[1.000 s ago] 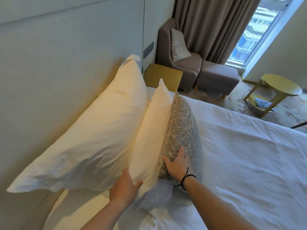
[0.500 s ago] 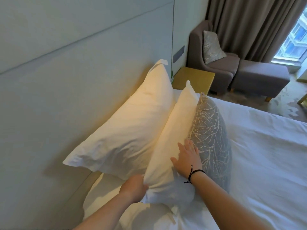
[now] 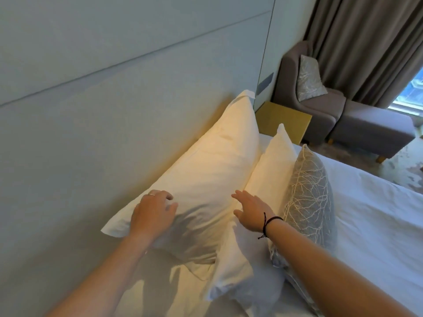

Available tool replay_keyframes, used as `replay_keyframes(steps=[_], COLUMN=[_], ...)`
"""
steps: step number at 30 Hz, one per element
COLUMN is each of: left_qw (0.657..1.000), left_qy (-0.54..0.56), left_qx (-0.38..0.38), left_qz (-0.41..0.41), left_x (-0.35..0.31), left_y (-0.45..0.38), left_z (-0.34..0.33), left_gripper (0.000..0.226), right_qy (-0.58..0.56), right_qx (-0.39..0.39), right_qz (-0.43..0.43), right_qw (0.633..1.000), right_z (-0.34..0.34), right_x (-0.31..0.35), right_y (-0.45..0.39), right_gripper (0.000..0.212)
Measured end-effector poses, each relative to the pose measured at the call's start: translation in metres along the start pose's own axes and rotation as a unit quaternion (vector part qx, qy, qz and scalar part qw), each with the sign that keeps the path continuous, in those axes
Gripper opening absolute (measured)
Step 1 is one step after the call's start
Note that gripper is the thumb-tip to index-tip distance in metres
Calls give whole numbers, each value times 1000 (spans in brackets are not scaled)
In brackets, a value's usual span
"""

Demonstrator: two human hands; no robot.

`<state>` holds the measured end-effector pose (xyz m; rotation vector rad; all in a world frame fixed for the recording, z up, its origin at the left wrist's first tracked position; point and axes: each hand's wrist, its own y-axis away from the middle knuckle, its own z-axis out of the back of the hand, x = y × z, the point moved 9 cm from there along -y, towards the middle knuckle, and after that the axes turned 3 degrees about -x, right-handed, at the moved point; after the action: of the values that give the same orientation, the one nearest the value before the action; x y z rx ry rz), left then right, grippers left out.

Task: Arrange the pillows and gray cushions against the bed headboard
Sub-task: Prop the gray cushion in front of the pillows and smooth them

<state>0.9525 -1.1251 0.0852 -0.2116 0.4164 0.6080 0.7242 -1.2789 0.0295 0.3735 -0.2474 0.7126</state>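
Two white pillows stand on edge along the pale headboard (image 3: pixel 96 124). The large back pillow (image 3: pixel 212 170) leans on the headboard; the smaller front pillow (image 3: pixel 267 179) leans on it. A gray cushion (image 3: pixel 309 197) with a white branch pattern stands against the front pillow. My left hand (image 3: pixel 153 213) rests on the near end of the back pillow, fingers loosely bent. With fingers straight, my right hand (image 3: pixel 249 209) lies across the near top edge of the front pillow.
White bed sheet (image 3: pixel 377 225) spreads to the right. A yellow bedside table (image 3: pixel 283 120) sits beyond the pillows. A gray armchair (image 3: pixel 313 106) holding a second patterned cushion (image 3: pixel 309 78), a footstool (image 3: pixel 373 124) and curtains (image 3: pixel 366 42) fill the far corner.
My left hand let go of the front pillow's lower corner and rose onto the back pillow's near end. My right hand slid from the gray cushion's edge onto the front pillow.
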Motion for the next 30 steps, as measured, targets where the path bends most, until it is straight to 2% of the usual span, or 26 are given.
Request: replay_keyframes(steps=[2, 5, 7, 9, 11, 15, 18, 20, 24, 27, 30], left_qw=[1000, 994, 988, 985, 989, 993, 994, 996, 997, 995, 995], left_qy=[-12, -34, 19, 47, 26, -38, -33, -30, -14, 4, -2], left_qx=[-5, 81, 135, 151, 138, 104, 96, 81, 75, 93, 94], left_qz=[22, 60, 70, 65, 56, 40, 31, 25, 31, 40, 44], left_x=[24, 57, 69, 74, 78, 81, 80, 79, 75, 71, 67], left_y=[-21, -38, -40, -41, -44, -53, -58, -61, -64, -69, -75], left_z=[8, -11, -27, -36, -38, -40, -42, -39, -40, -44, -41], left_gripper=[36, 54, 63, 73, 81, 74, 63, 55, 42, 39, 36], right_qy=[21, 44, 69, 102, 141, 228, 308, 366, 353, 367, 368], right_qx=[2, 12, 21, 25, 31, 51, 105, 132, 135, 132, 68], right_qz=[12, 24, 30, 39, 62, 150, 156, 162, 169, 159, 172], right_qw=[1000, 999, 997, 994, 988, 961, 932, 907, 910, 907, 911], right_z=[17, 40, 49, 55, 60, 57, 51, 45, 33, 27, 29], right_x=[16, 39, 53, 65, 77, 106, 111, 114, 123, 120, 121], right_y=[-26, -68, -98, -126, -153, -203, -236, -250, -260, -260, -254], right_gripper=[53, 50, 51, 53, 58, 76, 92, 80, 20, 12, 16])
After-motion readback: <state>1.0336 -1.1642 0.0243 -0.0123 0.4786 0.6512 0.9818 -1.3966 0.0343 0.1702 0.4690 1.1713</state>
